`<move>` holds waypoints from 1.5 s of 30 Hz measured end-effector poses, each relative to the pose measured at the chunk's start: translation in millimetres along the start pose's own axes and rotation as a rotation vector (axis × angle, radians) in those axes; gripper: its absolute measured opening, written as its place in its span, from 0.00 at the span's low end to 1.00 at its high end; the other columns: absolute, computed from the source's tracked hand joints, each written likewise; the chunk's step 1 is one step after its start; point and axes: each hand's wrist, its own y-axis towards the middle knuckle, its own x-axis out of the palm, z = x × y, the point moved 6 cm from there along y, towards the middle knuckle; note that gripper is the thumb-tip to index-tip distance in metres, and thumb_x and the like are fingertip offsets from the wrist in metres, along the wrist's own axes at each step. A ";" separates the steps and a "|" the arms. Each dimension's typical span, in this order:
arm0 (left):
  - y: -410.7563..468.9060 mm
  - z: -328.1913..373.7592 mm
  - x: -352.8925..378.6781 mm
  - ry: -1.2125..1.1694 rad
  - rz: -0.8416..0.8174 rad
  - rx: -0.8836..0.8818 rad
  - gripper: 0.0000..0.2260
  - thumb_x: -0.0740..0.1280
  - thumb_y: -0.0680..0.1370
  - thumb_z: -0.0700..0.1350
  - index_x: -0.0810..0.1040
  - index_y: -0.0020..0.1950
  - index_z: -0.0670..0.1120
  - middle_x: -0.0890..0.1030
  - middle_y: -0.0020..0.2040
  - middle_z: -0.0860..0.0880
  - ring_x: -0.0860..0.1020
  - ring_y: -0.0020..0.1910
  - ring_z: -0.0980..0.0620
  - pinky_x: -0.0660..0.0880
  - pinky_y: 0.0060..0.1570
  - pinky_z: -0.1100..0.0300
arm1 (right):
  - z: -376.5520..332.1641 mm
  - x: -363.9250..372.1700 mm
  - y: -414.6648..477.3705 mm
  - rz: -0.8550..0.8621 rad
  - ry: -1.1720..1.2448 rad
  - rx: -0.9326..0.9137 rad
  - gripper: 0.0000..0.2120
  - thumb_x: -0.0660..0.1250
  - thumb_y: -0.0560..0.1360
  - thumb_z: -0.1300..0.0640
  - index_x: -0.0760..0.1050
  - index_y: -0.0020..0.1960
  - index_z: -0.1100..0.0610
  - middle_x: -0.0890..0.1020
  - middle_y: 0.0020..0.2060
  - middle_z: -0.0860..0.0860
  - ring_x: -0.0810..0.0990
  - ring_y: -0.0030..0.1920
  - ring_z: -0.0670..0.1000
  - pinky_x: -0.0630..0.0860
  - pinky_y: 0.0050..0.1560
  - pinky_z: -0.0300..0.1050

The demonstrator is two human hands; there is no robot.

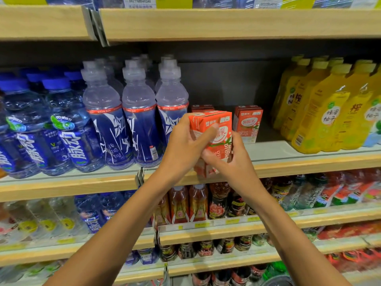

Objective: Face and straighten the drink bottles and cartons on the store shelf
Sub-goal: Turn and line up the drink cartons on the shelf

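An orange-red drink carton (212,125) is held tilted in front of the middle shelf (288,162), a little off its edge. My left hand (185,147) grips its left side with the thumb across the front. My right hand (231,162) grips its lower right corner. Another red carton (248,124) stands upright on the shelf just to the right, label facing out. A third carton (201,108) shows partly behind the held one. To the left stand clear bottles with blue labels (138,120).
Blue-capped bottles (61,129) fill the far left of the shelf and yellow juice bottles (321,108) the right. A dark gap lies behind the cartons. Lower shelves (226,226) hold rows of red and dark bottles. A wooden shelf edge (226,23) runs overhead.
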 end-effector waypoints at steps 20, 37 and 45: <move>-6.3 -49.6 27.1 0.782 -0.236 0.342 0.18 0.59 0.81 0.54 0.72 0.67 0.47 0.78 0.62 0.49 0.76 0.59 0.52 0.75 0.56 0.55 | 41.7 -104.3 29.1 0.222 -0.131 0.053 0.27 0.72 0.65 0.46 0.74 0.61 0.57 0.84 0.51 0.49 0.83 0.50 0.44 0.79 0.49 0.40; -11.8 -91.9 41.8 1.213 -0.422 0.763 0.21 0.54 0.80 0.53 0.79 0.60 0.42 0.81 0.58 0.45 0.80 0.55 0.50 0.79 0.50 0.58 | 66.9 -128.3 66.8 0.399 -0.478 0.020 0.24 0.74 0.70 0.51 0.74 0.63 0.58 0.81 0.56 0.52 0.79 0.55 0.49 0.76 0.54 0.43; -17.5 -87.8 38.3 1.196 -0.401 0.793 0.20 0.55 0.80 0.51 0.80 0.59 0.40 0.81 0.58 0.44 0.80 0.56 0.48 0.79 0.54 0.56 | 74.3 -127.6 70.5 0.437 -0.500 0.048 0.23 0.73 0.70 0.50 0.73 0.62 0.56 0.81 0.57 0.52 0.78 0.53 0.46 0.72 0.50 0.37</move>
